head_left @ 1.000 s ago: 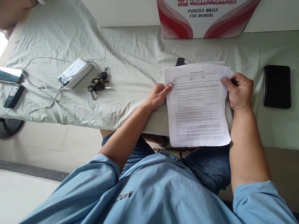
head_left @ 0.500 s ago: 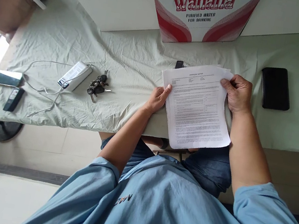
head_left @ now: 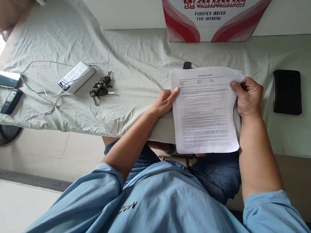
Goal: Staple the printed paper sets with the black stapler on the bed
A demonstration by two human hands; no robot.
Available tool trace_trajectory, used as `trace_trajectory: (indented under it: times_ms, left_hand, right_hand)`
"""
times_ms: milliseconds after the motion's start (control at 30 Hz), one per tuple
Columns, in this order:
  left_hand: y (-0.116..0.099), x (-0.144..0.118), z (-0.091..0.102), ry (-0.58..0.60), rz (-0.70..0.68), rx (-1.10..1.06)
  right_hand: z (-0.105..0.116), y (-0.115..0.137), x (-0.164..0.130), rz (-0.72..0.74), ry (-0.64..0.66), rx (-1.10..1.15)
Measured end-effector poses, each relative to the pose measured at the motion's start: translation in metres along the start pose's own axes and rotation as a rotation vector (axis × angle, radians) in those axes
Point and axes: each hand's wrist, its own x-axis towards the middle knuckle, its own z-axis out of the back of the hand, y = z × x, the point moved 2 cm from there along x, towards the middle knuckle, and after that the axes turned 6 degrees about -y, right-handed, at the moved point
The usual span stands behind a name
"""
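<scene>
Far left of frame: a phone [head_left: 4,78] and a dark remote [head_left: 9,100] on the cloth-covered table [head_left: 67,38]. Next right, a white power bank [head_left: 76,76] with cable, then keys [head_left: 101,86]. Centre: left hand [head_left: 164,101] pinches the left edge of the printed papers [head_left: 207,111], thumb on top. Papers overhang the table's near edge. Right hand [head_left: 248,97] grips their upper right corner. Upper centre: Wahaha box [head_left: 211,10]. Far right: black wallet [head_left: 287,91].
</scene>
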Motion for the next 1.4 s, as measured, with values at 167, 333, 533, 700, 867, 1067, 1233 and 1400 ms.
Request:
trace_trajectory:
  times_ms: [167, 333, 533, 700, 867, 1067, 1233, 1400]
  left_hand:
    - [0.002, 0.002, 0.0, -0.022, -0.02, -0.016]
    - [0.001, 0.003, 0.001, -0.083, -0.028, -0.004]
    - [-0.003, 0.001, 0.001, -0.054, -0.015, 0.035]
    - [-0.003, 0.001, 0.001, -0.037, -0.024, 0.031]
    - [-0.001, 0.001, -0.001, -0.025, 0.008, 0.0]
    - [0.004, 0.001, -0.001, -0.004, 0.046, -0.007]
    - [0.008, 0.001, -0.001, -0.021, 0.053, -0.018]
    - [0.007, 0.001, -0.001, -0.028, 0.039, -0.009]
  right_hand:
    - [-0.004, 0.002, -0.002, -0.003, 0.013, -0.017]
    - [-0.008, 0.015, -0.003, -0.012, -0.004, -0.012]
    - [-0.011, 0.033, -0.002, -0.035, -0.076, -0.019]
    - [-0.012, 0.027, -0.002, -0.045, -0.052, 0.007]
    - [-0.011, 0.021, -0.001, -0.057, -0.037, 0.021]
    - [-0.015, 0.027, -0.002, -0.075, -0.021, 0.019]
    - [-0.016, 0.025, -0.002, -0.082, -0.025, 0.014]
    - [-0.016, 0.024, -0.002, -0.081, -0.018, 0.01]
